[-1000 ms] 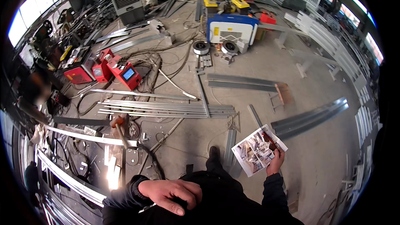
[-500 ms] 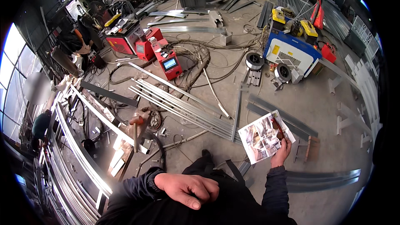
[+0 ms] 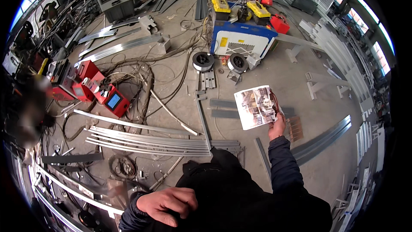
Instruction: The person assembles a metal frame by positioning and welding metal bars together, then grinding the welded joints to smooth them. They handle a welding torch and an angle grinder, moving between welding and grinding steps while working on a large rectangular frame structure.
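Note:
My right hand [image 3: 277, 127], reaching forward on the right, grips the lower right edge of a white printed sheet [image 3: 253, 109] covered in small colour photos. A dark reddish-brown curved shape [image 3: 274, 102] shows by the fingers at that edge; whether it is print or a separate object I cannot tell. My left hand [image 3: 168, 206] hangs in front of my dark clothing, back of the hand up and fingers curled in. Nothing shows between its fingers, and the palm is hidden.
Long metal profiles [image 3: 150, 141] lie ahead on the concrete floor. A red machine with a screen [image 3: 112, 101] and cables stand left. Two wire spools [image 3: 203, 62] sit before a blue-and-white machine [image 3: 242, 41] carrying yellow-lidded toolboxes [image 3: 258, 9]. Grey steel lengths [image 3: 324, 139] lie right.
The view has swung right, so the floor items sit further left. My right hand still grips the sheet, now held more upright in the picture. My left hand stays curled near my body.

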Motion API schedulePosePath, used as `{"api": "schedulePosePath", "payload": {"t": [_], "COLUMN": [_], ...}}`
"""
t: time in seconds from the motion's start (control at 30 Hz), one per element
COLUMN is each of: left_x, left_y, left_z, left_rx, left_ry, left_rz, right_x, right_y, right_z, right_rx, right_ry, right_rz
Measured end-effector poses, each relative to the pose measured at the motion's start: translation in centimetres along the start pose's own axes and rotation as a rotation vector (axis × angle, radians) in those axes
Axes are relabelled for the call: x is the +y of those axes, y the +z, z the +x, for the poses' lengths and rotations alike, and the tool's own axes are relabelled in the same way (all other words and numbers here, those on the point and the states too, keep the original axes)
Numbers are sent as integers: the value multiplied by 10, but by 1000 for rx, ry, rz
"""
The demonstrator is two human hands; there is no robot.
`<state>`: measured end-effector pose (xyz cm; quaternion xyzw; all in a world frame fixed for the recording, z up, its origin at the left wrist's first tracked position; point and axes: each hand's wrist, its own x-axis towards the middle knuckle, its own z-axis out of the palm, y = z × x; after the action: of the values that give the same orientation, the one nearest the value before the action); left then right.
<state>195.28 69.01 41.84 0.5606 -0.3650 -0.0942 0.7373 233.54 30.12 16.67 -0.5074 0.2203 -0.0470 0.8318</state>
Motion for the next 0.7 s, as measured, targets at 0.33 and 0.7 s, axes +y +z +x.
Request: {"api": "schedulePosePath", "payload": {"t": [0.33,0.7], "left_x": [-6,-117], "left_y": [-135,-313], "left_z": [32,97], "left_rx": [164,1270], "left_ry": [-29,-111], "left_rz": [26,-28], "right_x": [81,139], "right_y": [132,447], "right_z": [104,361], "right_rx": [23,-171], "right_ry": [183,324], "right_rz": [137,361]}}
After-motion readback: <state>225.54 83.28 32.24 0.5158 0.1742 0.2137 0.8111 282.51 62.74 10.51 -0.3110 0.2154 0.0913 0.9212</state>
